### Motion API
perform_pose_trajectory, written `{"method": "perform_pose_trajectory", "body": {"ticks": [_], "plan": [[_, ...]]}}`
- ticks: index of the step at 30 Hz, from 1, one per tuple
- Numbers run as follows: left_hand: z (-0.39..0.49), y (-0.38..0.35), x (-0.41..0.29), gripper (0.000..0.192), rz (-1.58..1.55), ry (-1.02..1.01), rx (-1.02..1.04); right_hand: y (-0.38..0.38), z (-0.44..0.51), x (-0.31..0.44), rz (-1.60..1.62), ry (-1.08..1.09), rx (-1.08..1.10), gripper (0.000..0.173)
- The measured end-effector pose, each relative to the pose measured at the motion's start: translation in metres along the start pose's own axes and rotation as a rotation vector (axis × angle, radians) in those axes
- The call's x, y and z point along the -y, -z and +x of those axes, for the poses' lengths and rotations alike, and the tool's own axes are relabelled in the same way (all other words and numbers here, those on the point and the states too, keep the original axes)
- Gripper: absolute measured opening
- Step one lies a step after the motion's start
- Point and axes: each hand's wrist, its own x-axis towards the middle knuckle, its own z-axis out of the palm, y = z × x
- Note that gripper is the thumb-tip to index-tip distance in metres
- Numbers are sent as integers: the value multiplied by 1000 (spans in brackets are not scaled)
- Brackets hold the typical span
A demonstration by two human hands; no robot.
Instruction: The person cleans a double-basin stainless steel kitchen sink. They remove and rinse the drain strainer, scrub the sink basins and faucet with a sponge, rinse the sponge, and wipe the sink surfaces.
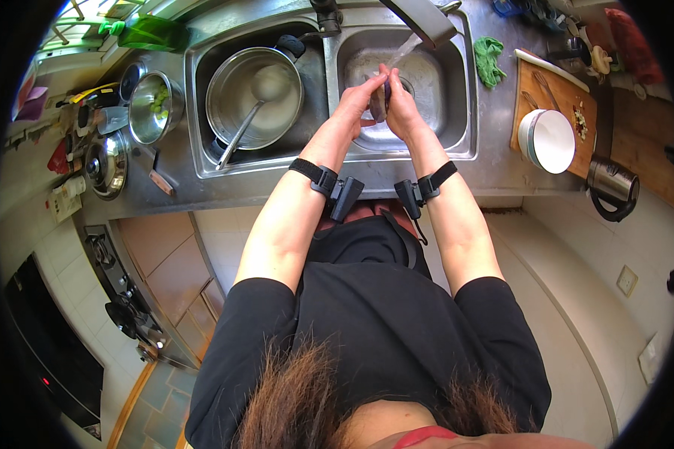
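Over the right sink basin (435,112), my left hand (358,102) and my right hand (402,108) come together around a purple vegetable (378,105). Its exact kind is hard to tell, since fingers cover much of it. From the flat metal spout (421,25) a stream of water (404,50) runs down just beyond my fingertips. Below my hands, the drain (408,85) is partly hidden by my right hand. In the left basin (202,163) stands a large steel pot (224,95), with a ladle (247,123) leaning inside it and cloudy liquid at the bottom.
Left of the sink are a steel bowl (140,120) with green pieces, a pot lid (106,174), a knife (160,181) and a green bottle (151,32). On the right lie a green cloth (487,62), a cutting board (531,84), white bowls (550,140) and a kettle (615,182).
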Motion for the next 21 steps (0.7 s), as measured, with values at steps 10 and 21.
{"method": "perform_pose_trajectory", "body": {"ticks": [10,21], "plan": [[35,16,8,37,-316,68,-95,14,47,17,-108,61,-296,29],[41,8,9,41,-299,61,-70,24,71,16,-358,123,-280,32]]}}
